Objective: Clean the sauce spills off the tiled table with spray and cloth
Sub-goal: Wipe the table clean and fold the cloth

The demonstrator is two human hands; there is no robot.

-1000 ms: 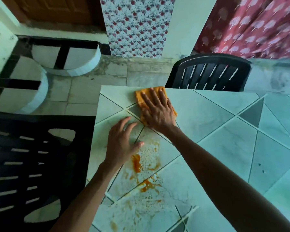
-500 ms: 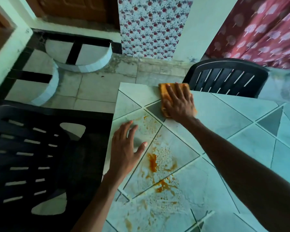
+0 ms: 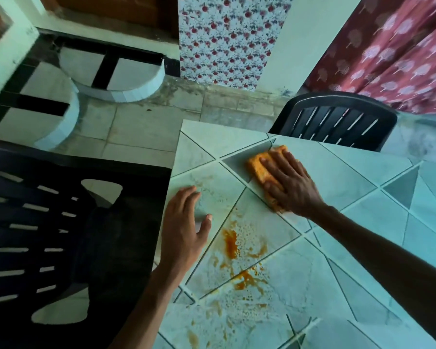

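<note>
One tiled table (image 3: 358,217), pale green, glossy, cut into angular pieces by dark grout lines, filling the near right of the scene, its far-left corner pointing away

Two black plastic chairs with slatted backs: one (image 3: 48,238) large at the near left, tucked against the table's left edge; one (image 3: 337,119) smaller beyond the far edge

Two patterned hangings on the far wall: one curtain (image 3: 388,54) red with pale tree shapes at far right, one panel (image 3: 227,36) white with small red fruit at centre

One sauce spill (image 3: 239,260), orange-brown, wet and speckled, spread in blotches and fine droplets over the near-left tiles, trailing toward the near edge

Left hand (image 3: 184,233) flat on the table near its left edge, released, fingers spread, grasping nothing, just left of the spill

Right hand (image 3: 290,185) pressed palm-down on one cloth (image 3: 259,170), fingers extended over it, not clenched

Cloth orange, folded into a thick rectangular pad, lying on the far-left tiles beyond the spill, long axis running from far left to near right, uncovered end pointing far left
</note>
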